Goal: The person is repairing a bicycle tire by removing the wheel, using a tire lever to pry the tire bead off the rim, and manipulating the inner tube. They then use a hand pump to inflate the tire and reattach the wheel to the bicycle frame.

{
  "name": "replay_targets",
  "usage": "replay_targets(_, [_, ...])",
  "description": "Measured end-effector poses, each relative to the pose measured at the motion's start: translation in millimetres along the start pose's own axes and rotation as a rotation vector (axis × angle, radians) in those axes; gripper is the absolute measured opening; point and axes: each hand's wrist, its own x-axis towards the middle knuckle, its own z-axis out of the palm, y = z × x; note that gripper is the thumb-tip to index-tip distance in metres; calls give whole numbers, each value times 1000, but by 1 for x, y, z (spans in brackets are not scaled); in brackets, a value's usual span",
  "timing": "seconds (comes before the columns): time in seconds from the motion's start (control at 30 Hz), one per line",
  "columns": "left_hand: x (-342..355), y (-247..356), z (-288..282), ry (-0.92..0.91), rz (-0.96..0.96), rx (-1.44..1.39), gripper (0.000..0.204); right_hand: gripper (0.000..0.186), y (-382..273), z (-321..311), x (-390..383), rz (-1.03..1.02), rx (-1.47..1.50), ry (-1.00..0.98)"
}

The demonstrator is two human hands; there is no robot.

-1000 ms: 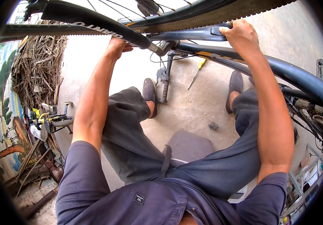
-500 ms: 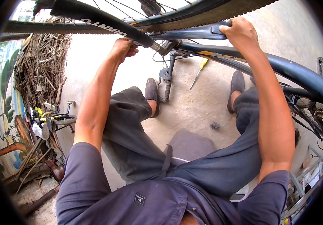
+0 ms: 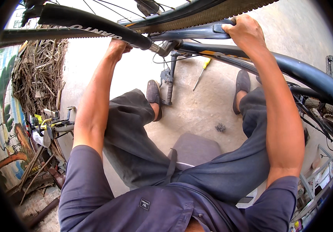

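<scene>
An upside-down-looking bicycle spans the top of the view, with a black fork leg (image 3: 97, 29) and a wheel's knobbly tyre (image 3: 197, 19) above a dark blue frame (image 3: 309, 75). My left hand (image 3: 117, 49) is closed up against the underside of the fork leg. The leg hides most of its fingers, so what they hold does not show. At the far right end of a short blue tube (image 3: 193, 34), close under the tyre, my right hand (image 3: 246, 31) is wrapped round it, thumb on the near side. A handlebar grip with a brake lever (image 3: 169, 83) hangs down near my left foot.
A yellow-handled screwdriver (image 3: 202, 73) lies on the concrete floor between my feet. A grey stool seat (image 3: 197, 149) is between my legs. Bundled sticks (image 3: 39, 73) and a small bicycle (image 3: 54, 125) stand at left. More bicycle parts (image 3: 321, 116) and a metal rack (image 3: 315, 185) are at right.
The fork leg has shifted to the left and slightly up, and my left hand has moved left with it, further behind the leg. My right hand keeps its hold on the blue tube.
</scene>
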Motion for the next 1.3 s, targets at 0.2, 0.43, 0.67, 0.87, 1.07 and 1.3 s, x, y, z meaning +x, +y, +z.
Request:
replay_targets(0.2, [4,-3,-6,-99,66,-10,20,37,0,-1,1,-15,-24,11])
replay_targets(0.43, [-2,1,-16,-229,-48,-52,14,32,1,-1,4,-13,-54,-16])
replay_targets(0.67, [-9,1,-13,-152,-74,-88,16,35,2,4,3,-13,-16,26])
replay_targets(0.87, [-17,5,-9,-190,-73,-144,15,34,4,6,7,11,5,-13])
replay_targets(1.07, [-13,9,-7,-137,11,-52,14,35,5,5,10,31,-1,-42])
replay_targets(1.3, [-4,4,-5,-161,51,-41,20,40,7,8,7,-45,-59,61])
